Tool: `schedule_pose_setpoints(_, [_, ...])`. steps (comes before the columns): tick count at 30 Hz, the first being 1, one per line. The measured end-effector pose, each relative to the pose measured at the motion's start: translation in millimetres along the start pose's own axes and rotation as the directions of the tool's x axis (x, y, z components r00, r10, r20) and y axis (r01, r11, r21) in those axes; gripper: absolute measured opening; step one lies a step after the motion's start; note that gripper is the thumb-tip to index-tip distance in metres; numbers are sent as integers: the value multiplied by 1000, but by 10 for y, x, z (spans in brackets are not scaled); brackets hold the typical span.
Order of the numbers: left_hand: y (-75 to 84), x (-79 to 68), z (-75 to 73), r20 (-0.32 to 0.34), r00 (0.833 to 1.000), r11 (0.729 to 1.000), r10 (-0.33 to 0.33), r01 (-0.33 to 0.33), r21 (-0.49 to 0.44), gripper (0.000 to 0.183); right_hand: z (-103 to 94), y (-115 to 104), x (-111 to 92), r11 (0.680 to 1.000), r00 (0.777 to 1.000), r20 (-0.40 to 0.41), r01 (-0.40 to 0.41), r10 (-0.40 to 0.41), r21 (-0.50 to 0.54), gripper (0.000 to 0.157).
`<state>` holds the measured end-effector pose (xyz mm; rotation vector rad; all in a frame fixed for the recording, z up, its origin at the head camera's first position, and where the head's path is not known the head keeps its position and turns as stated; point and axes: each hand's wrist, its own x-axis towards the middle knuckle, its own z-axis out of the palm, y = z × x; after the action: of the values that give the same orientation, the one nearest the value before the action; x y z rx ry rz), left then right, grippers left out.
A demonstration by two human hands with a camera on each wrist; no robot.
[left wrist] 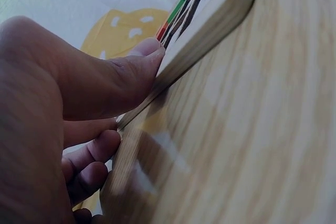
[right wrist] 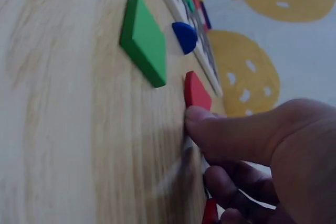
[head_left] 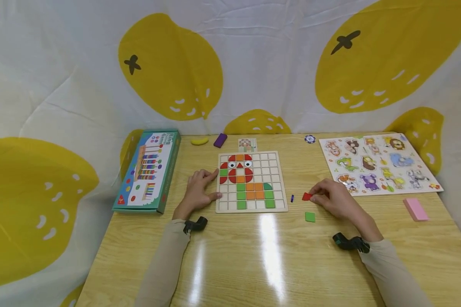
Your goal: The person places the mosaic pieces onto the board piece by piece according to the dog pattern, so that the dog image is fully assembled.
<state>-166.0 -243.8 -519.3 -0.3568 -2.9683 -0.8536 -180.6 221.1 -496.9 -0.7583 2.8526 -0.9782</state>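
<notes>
A square wooden grid board [head_left: 266, 175] holds red, orange and green tiles, with two eye pieces near its top. My left hand [head_left: 197, 190] rests at the board's left side, thumb and index fingertip touching the edge. In the left wrist view its thumb [left wrist: 113, 80] presses the board's side, the other fingers loosely bent below. Right of the board, my right hand [head_left: 336, 199] pinches a red tile [right wrist: 197, 92] close over the table. A green square tile [head_left: 310, 217] lies nearer me, and a blue half-round piece [right wrist: 185, 38] stands beside the board. Another red piece [right wrist: 210, 212] shows under the right fingers.
A boxed ring game [head_left: 146, 170] lies at the left. Behind the board are a yellow banana piece [head_left: 199, 141], a purple block [head_left: 220, 140] and a pattern card [head_left: 247, 145]. An animal puzzle board [head_left: 357, 170], pink block [head_left: 415, 209] and round chip [head_left: 310, 139] are at the right.
</notes>
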Motion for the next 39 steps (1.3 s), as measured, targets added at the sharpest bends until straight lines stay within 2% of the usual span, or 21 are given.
schedule_pose_setpoints(4, [-4, -3, 9, -5, 1000, 1000, 0, 0, -8, 85, 6, -38, 23, 999, 999, 37, -9, 8, 31, 25])
schedule_pose_setpoints(6, [0, -4, 12, 1, 1000, 1000, -3, 3, -8, 85, 19, -67, 38, 999, 998, 67, -12, 10, 32, 27])
schedule_pose_setpoints(12, [26, -12, 11, 16, 1000, 1000, -5, 5, -2, 86, 70, -142, 74, 998, 992, 125, -39, 34, 41, 16])
schedule_pose_setpoints(20, [32, -10, 16, 9, 1000, 1000, 5, -5, 2, 86, 105, -167, 96, 994, 993, 112, -40, 29, 102, 11])
schedule_pose_setpoints(32, [9, 7, 24, 15, 1000, 1000, -5, 5, 3, 86, 58, -152, 161, 993, 993, 109, -46, 34, 109, 7])
schedule_pose_setpoints(36, [9, 8, 14, 22, 1000, 1000, -15, 15, 8, 86, 5, -143, 216, 988, 998, 59, -36, 27, 151, 12])
schedule_pose_setpoints(39, [11, 8, -2, 15, 1000, 1000, -15, 15, 10, 86, -68, -167, 327, 970, 998, 43, -49, 40, 237, 17])
